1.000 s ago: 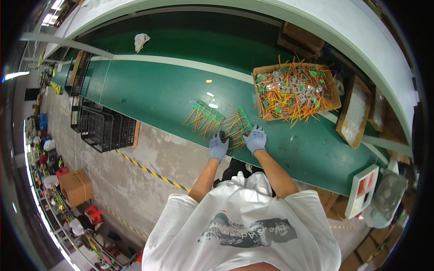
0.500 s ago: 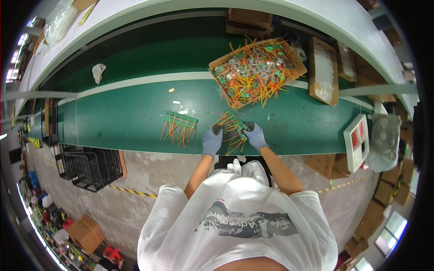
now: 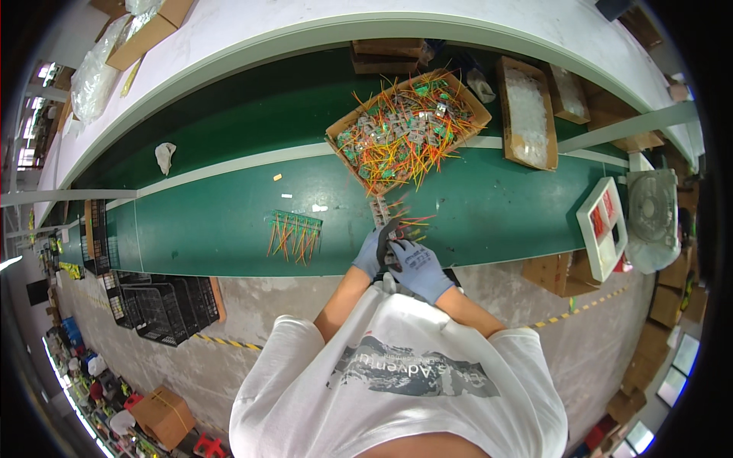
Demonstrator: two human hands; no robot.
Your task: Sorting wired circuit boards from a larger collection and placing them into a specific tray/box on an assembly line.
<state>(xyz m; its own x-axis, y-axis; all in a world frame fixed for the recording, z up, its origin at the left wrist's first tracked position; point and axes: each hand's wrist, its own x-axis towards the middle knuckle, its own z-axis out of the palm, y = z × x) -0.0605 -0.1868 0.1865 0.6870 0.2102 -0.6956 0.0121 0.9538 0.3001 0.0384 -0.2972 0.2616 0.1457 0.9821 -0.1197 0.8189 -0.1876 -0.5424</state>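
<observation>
My left hand [image 3: 371,252] and my right hand [image 3: 418,266], both in grey-blue gloves with dark fingertips, are close together at the near edge of the green bench. Between them is a wired circuit board strip [image 3: 379,211], turned on edge with grey parts facing left and red and yellow wires pointing right. The left fingers are wrapped round it. My right fingers are closed against its near end, covering part of it. To the left lies a second green circuit board panel [image 3: 296,223], flat, its orange and red wires trailing toward me.
A cardboard box [image 3: 347,162] heaped with wired boards stands beyond my hands. Right of it are a cardboard tray of clear plastic pieces [image 3: 528,114] and a white divided tray [image 3: 603,229]. Black crates [image 3: 164,301] stand on the floor at left. A white shelf edge [image 3: 305,29] arches overhead.
The board in my hands has been turned from green side up, wires toward me, to on edge with wires rightward. My right hand has moved left against my left hand. The view has shifted slightly.
</observation>
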